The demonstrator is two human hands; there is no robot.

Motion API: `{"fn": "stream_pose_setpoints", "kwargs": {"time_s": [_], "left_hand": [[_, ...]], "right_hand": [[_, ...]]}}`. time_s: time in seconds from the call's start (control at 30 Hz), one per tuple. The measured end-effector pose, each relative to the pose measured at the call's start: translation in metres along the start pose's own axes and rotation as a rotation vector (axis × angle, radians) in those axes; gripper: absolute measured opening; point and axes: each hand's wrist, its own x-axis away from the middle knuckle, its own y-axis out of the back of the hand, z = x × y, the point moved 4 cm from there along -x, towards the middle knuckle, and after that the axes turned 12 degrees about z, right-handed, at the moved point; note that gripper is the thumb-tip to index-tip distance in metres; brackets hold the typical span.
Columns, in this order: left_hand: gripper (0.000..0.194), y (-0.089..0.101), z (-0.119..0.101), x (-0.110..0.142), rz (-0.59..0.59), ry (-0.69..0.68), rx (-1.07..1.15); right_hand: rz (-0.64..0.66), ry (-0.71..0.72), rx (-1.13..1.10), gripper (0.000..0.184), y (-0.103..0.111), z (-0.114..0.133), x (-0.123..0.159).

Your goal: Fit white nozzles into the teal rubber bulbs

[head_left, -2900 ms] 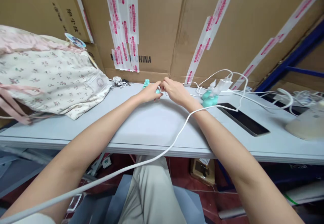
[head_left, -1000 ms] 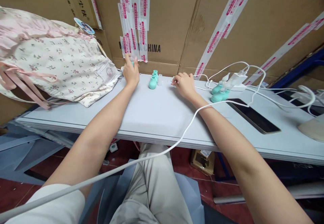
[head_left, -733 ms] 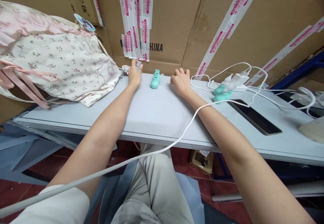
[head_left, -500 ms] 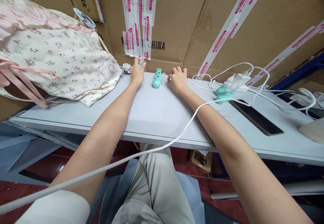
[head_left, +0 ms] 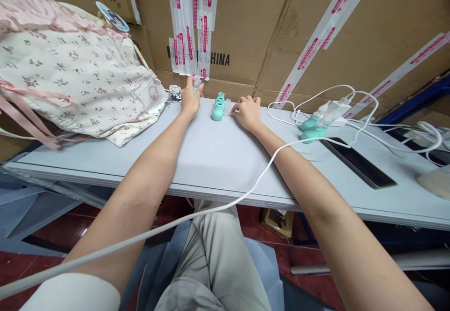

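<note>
My left hand is closed around a teal bulb aspirator with a clear nozzle on top, at the back of the table near the cardboard. Between my hands, several teal rubber bulbs stand upright in a row running away from me, their necks open. Just right of them are small clear plastic nozzles. My right hand rests on the table there, its fingertips pinched at the edge of a clear nozzle; the fingers partly hide it.
A floral drawstring bag leans at the left, with crumpled foil beside it. To the right lie teal bulbs with clear nozzles, a white charger, cables and a dark phone. A white cable crosses in front.
The view has shifted slightly. My right fingertips have drawn closer together beside the clear nozzles. My left hand keeps its hold on the bulb aspirator.
</note>
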Motion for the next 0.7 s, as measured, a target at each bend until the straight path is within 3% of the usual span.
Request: {"fn": "stream_pose_setpoints", "kwargs": {"time_s": [0.5, 0.6, 0.7], "left_hand": [[0.015, -0.002, -0.018, 0.006, 0.031, 0.033, -0.116], [0.02, 0.002, -0.029, 0.007, -0.004, -0.008, -0.174], [0.023, 0.005, -0.054, 0.011, -0.045, -0.117, -0.28]], "right_hand": [[-0.037, -0.041, -0.031, 0.024, 0.002, -0.008, 0.01], [-0.083, -0.081, -0.04, 0.026, 0.013, -0.005, 0.017], [-0.226, -0.112, -0.23, 0.033, 0.037, -0.003, 0.021]]}}
